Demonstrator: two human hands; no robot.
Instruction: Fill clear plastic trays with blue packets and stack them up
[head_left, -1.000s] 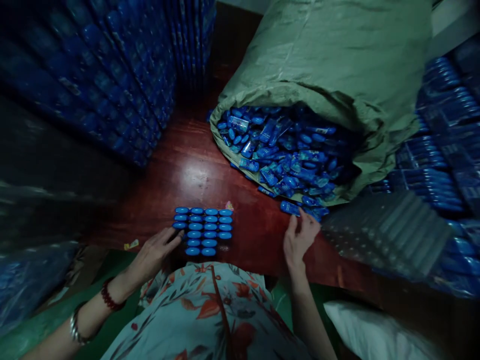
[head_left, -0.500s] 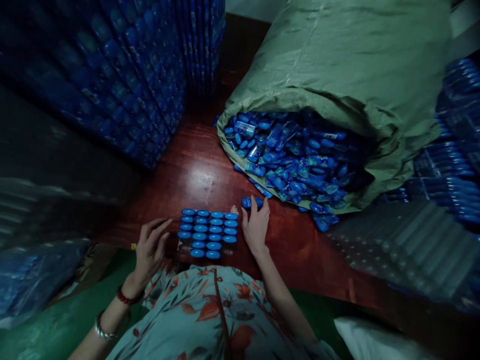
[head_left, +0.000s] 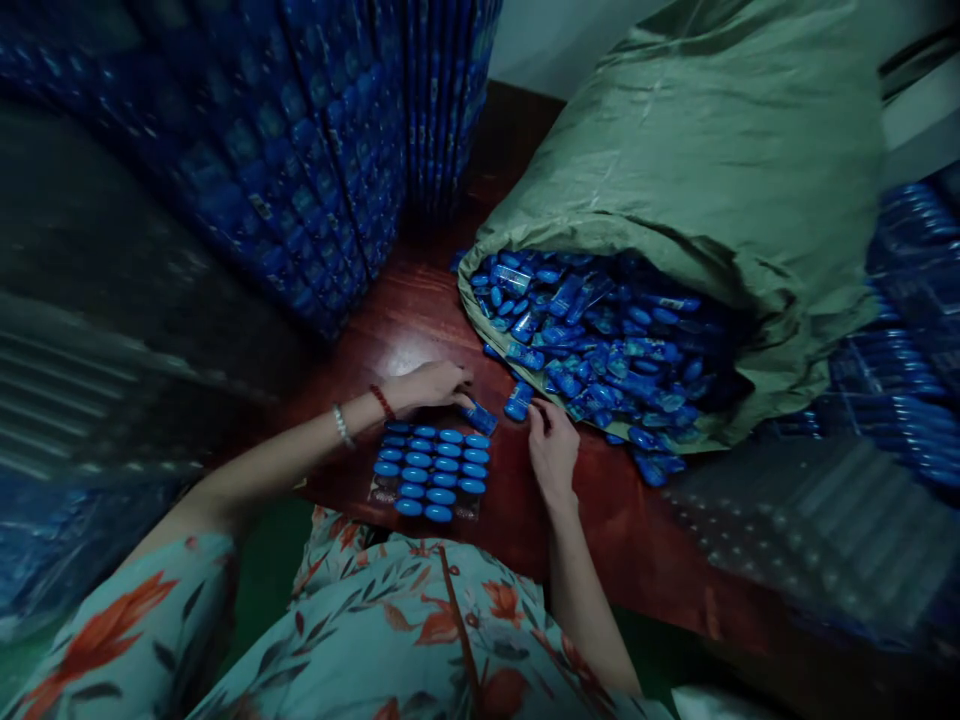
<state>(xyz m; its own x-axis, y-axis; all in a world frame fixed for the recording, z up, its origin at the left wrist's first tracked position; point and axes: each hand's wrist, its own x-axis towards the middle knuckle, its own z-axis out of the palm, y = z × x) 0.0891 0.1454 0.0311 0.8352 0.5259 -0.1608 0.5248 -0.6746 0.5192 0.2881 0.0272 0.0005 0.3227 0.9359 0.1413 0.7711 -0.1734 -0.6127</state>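
Observation:
On the dark red table, a clear plastic tray [head_left: 384, 490] carries rows of glossy blue oval pieces [head_left: 442, 480], with a few bare cells at its near corners. My left hand [head_left: 436, 384] reaches over behind the tray, fingers curled and pinching a small blue packet [head_left: 480, 418] near its far right corner. To the right of it, my right hand [head_left: 555, 450] holds another small blue packet [head_left: 518, 401] by its edge between thumb and fingers. Just beyond both hands, a green woven sack [head_left: 675, 150] lies open, spilling many similar blue packets [head_left: 600, 350].
Tall stacks of filled blue sheets [head_left: 300, 150] stand at the left and back. Stacked clear trays [head_left: 67, 380] sit at the far left, with more clear trays [head_left: 825, 530] at the right. Blue packs [head_left: 892, 370] are piled behind those.
My left hand has come from left of the tray to behind it and now grips a packet. My right hand has shifted slightly right, a packet at its fingertips. The view has shifted.

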